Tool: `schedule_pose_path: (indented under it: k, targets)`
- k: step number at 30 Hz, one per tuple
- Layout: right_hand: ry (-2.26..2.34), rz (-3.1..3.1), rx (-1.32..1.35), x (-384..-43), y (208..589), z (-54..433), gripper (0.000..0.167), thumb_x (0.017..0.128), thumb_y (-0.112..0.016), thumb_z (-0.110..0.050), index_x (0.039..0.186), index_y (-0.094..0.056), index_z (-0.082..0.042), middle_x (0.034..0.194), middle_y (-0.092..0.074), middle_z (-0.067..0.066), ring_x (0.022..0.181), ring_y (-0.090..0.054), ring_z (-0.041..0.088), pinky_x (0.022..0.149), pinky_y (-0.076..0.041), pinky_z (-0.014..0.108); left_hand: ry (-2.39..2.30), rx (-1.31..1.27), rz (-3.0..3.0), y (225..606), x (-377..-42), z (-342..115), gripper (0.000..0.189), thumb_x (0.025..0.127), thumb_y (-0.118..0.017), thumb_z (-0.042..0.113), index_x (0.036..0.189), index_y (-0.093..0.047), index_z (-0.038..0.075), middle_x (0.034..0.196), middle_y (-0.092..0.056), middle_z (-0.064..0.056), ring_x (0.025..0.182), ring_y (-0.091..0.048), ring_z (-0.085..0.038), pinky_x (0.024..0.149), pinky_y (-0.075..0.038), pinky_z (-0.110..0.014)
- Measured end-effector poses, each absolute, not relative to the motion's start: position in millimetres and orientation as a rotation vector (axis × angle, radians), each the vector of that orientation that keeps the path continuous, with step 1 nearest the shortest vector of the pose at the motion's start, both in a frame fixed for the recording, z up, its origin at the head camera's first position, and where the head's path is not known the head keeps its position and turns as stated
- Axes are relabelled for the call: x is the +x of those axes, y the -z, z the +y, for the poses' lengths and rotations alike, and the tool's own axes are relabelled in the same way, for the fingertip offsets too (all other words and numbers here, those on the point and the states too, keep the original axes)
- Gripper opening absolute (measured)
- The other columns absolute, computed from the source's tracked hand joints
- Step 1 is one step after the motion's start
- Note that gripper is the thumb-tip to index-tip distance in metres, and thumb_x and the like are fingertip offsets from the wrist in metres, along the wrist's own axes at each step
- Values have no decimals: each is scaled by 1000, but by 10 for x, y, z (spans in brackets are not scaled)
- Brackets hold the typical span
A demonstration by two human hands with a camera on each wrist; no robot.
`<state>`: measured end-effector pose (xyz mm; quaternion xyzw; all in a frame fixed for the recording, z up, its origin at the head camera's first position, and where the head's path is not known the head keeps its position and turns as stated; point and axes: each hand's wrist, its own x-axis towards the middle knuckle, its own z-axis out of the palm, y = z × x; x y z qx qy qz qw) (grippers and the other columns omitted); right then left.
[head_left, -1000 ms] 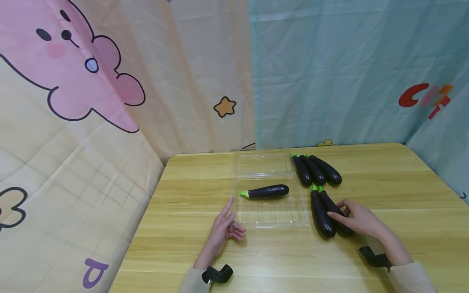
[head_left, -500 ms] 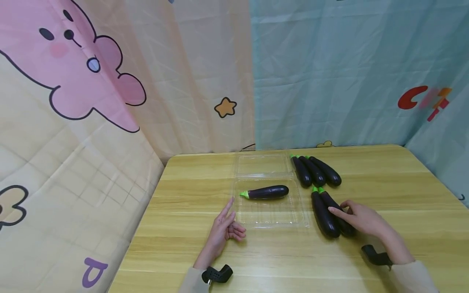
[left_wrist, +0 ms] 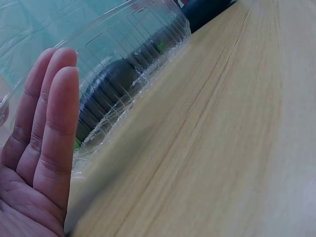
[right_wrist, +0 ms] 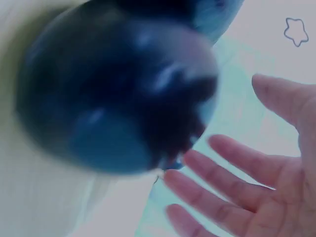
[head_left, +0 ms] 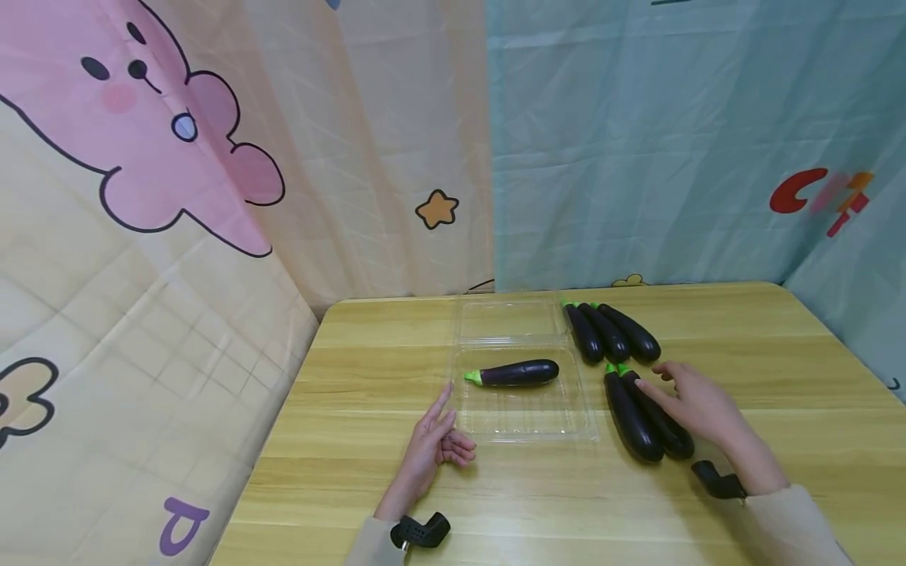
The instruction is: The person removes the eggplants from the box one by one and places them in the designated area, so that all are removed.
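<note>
My right hand (head_left: 697, 401), thumb and fingers spread, is over the right side of a pair of dark purple eggplants (head_left: 633, 420); whether it touches them I cannot tell. In the right wrist view an eggplant's rounded end (right_wrist: 113, 98) looms large, with the relaxed fingers (right_wrist: 232, 192) beyond it and nothing between them. A clear plastic clamshell container (head_left: 510, 417) lies with its lid folded back. One eggplant (head_left: 520, 373) rests crosswise in its base, green stem to the left. My left hand (head_left: 428, 444) stands at the container's front left corner, fingers extended.
Three more eggplants (head_left: 612, 330) lie side by side behind the front pair, close to the container's right edge. The wooden table (head_left: 368, 424) ends at patterned curtains (head_left: 382, 157) at the back and left side.
My right hand has moved slightly away from me along the front eggplant pair, and its fingers have lifted a little. That pair has shifted slightly right. The left hand stays in place.
</note>
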<state>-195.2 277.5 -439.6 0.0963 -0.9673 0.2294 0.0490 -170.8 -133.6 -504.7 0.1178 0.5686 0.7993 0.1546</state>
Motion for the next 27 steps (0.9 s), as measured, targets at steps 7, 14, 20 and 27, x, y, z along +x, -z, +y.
schedule_pose_path:
  k: [7, 14, 20, 27]
  targets:
    - [-725, -2745, 380, -2023, 4275, 2575, 38, 92, -63, -30, 113, -61, 2, 103, -64, 19, 88, -60, 34, 68, -50, 51, -2287, 349, 1623, 5051, -1706, -1340, 61, 104, -40, 27, 154, -6, 21, 75, -71, -3, 65, -68, -16, 60, -57, -29]
    - [-739, -2661, 568, -2183, 4180, 2347, 26, 93, -64, -24, 108, -65, -3, 96, -64, 7, 82, -61, 24, 68, -52, 45, -2294, 383, 1614, 5061, -1719, -1343, 61, 104, -39, 26, 154, -5, 17, 75, -71, -3, 65, -68, -15, 59, -57, -29]
    - [-734, -2646, 752, -2322, 4060, 2094, 19, 91, -66, -23, 105, -66, -9, 94, -63, -1, 79, -59, 15, 67, -51, 36, -2300, 359, 1613, 5045, -1707, -1345, 60, 104, -39, 25, 154, -5, 18, 74, -70, -3, 65, -68, -16, 59, -57, -29]
    - [-675, -2713, 867, -2413, 3926, 1796, 25, 91, -66, -26, 110, -66, -9, 101, -66, 3, 82, -62, 15, 70, -54, 37, -2294, 340, 1622, 5062, -1711, -1335, 60, 104, -40, 26, 154, -8, 23, 74, -70, -4, 65, -68, -17, 60, -57, -30]
